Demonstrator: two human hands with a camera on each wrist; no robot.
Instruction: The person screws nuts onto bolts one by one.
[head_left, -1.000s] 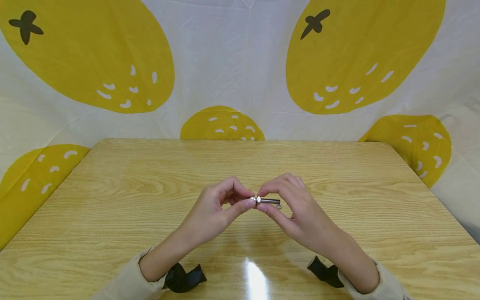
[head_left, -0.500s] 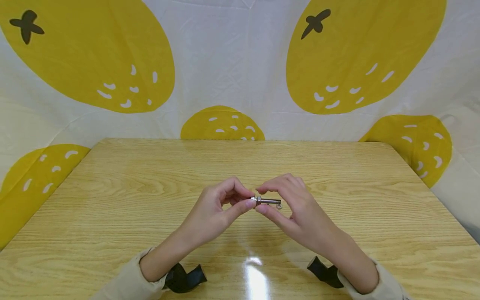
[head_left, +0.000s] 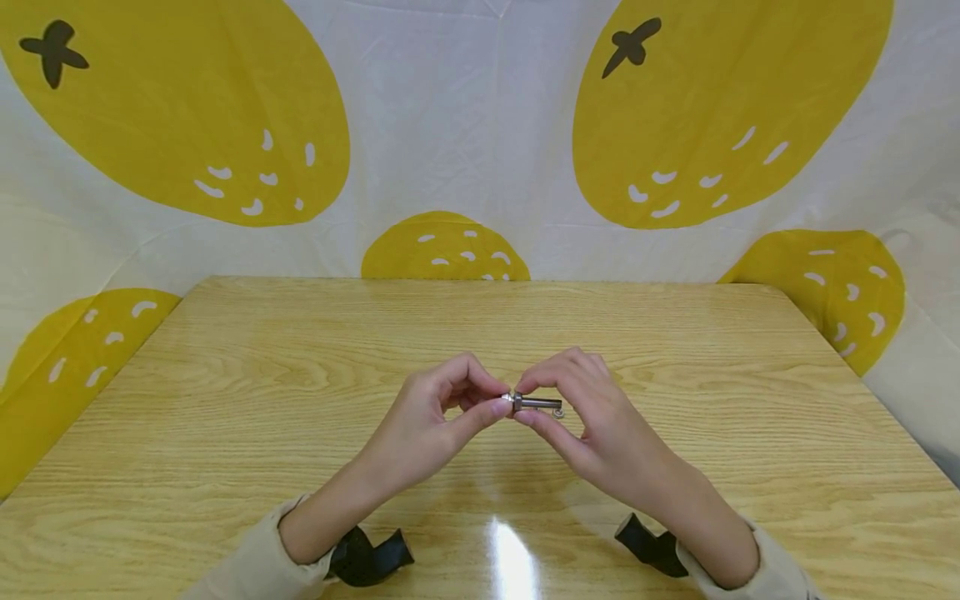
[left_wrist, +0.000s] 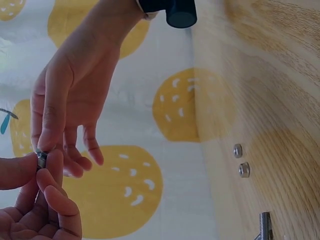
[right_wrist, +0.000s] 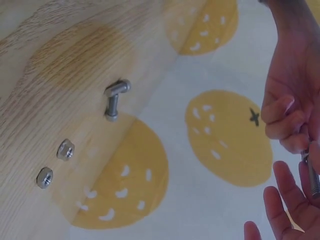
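Note:
In the head view a metal bolt [head_left: 542, 403] lies level between both hands, with a hex nut [head_left: 517, 402] around it near its left end. My left hand [head_left: 438, 417] pinches that left end between thumb and index finger; the fingertips partly hide it. From the other side, my right hand [head_left: 592, 421] has its thumb and index fingertips on the nut. The bolt's right end sticks out bare between the right thumb and index finger. The right wrist view shows the bolt's threaded end [right_wrist: 314, 182] beyond the fingers.
On the wooden table [head_left: 300, 350] lie two loose nuts, a nearer one [right_wrist: 44, 177] and a flanged-looking one [right_wrist: 66, 149]. Two bolts [right_wrist: 113, 106] touch each other beside them. A white cloth with yellow fruit print [head_left: 450, 125] hangs behind the table.
Half a second ago the right thumb and index finger were spread slightly off the nut; now they are back against it. The nut has turned a little. The left hand stays in place.

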